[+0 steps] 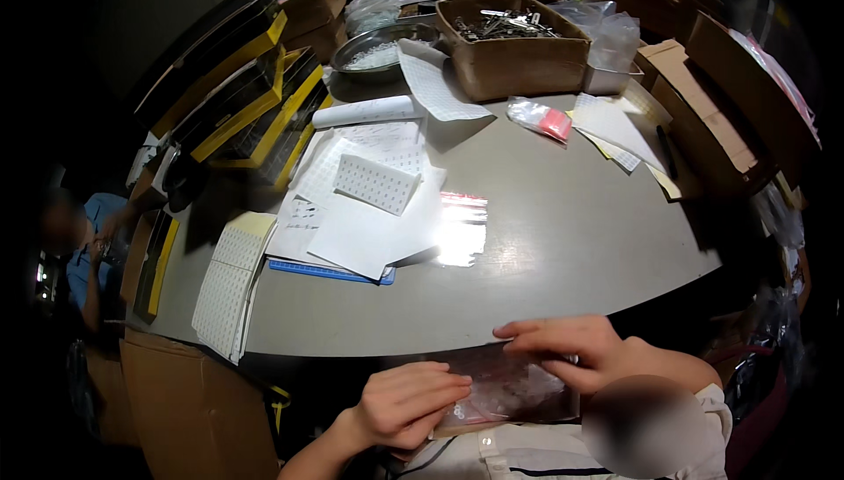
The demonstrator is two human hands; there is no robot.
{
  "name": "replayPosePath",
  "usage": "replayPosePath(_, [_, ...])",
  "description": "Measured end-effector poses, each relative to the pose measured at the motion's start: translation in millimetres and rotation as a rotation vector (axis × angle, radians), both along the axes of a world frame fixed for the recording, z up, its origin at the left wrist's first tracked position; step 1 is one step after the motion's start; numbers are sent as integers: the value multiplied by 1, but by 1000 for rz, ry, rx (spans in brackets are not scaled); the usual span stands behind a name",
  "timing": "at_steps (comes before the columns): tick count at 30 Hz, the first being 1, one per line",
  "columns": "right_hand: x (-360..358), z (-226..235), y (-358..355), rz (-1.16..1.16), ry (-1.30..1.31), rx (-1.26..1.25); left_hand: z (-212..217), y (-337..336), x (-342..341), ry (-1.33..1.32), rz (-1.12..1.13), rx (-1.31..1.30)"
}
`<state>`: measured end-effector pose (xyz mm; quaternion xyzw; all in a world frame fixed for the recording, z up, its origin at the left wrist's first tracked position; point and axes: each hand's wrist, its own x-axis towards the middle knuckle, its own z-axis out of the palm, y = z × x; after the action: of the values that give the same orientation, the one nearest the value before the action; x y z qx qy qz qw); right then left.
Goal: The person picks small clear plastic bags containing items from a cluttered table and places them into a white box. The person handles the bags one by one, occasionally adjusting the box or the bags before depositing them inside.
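Between my hands, below the table's near edge and close to my body, lies a clear plastic bag (pixel 514 392) with a few small white pieces showing at its left side. What lies beneath it is hard to make out. My left hand (pixel 409 403) is closed at the bag's left edge, fingers pressed together and thumb hidden. Over the bag's right side reaches my right hand (pixel 571 348), its index finger stretched toward the table edge and its thumb apart. Clear zip bags (pixel 463 229) with red stripes lie flat on the grey table (pixel 563 260) ahead.
Printed sheets (pixel 378 183) overlap on a blue clipboard (pixel 330 270), beside a label stack (pixel 233 282). Behind stand a metal bowl (pixel 380 51) and a carton (pixel 519 71) of metal parts. Black-yellow boxes (pixel 255 120) line the left, where another person (pixel 105 225) sits.
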<state>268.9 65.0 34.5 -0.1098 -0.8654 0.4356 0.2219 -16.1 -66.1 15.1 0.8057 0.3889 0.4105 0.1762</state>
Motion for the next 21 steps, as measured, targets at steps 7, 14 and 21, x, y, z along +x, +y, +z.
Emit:
replayPosePath(7, [-94,6,95,-195,158,141,17,19,-27,19,432,54])
replayPosePath(14, [-190,-16,167,-453,-100,690,2,52,-42,201,551,42])
replayPosePath(21, [-199,-14,133,-217,113,244,26,44,-88,14,799,36])
